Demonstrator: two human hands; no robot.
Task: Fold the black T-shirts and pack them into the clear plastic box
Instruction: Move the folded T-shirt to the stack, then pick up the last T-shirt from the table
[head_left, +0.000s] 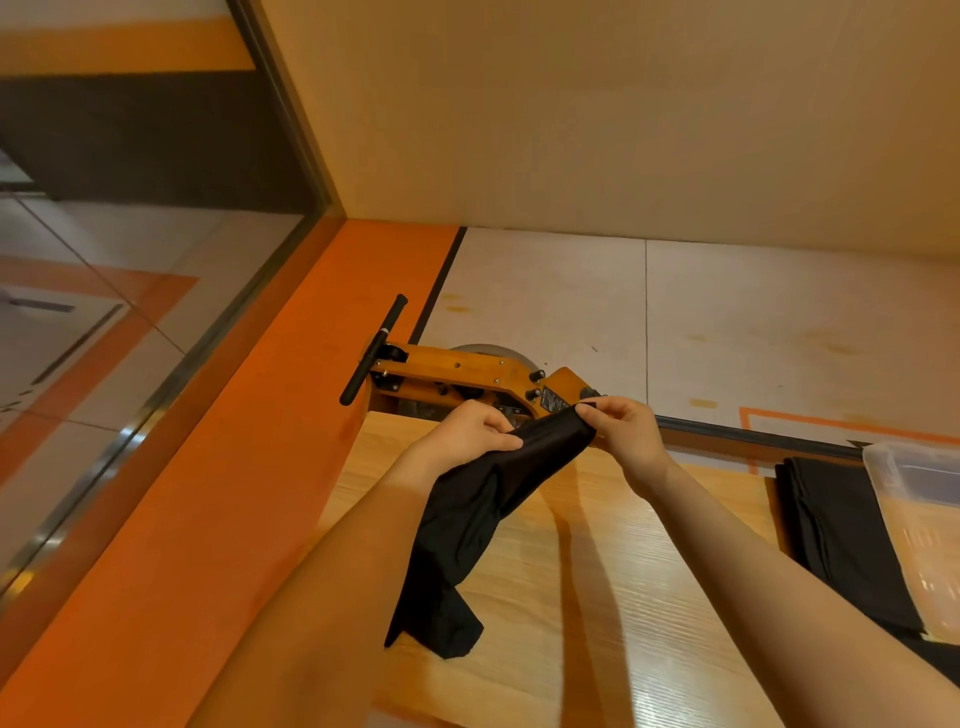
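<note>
Both hands were raised above the wooden counter (613, 597). The left hand (470, 431) and the right hand (626, 431) each pinched the top edge of a bunched black T-shirt (488, 509), a little apart from one another. The shirt hung down, its lower end resting on the counter. At the counter's right edge lay more black T-shirts (841, 535), partly under the clear plastic box (914, 519). Beyond the far edge stood an orange wooden machine (467, 371) with a black handle (373, 351); its small label was too blurred to read. Open counter lay between the held shirt and the pile.
</note>
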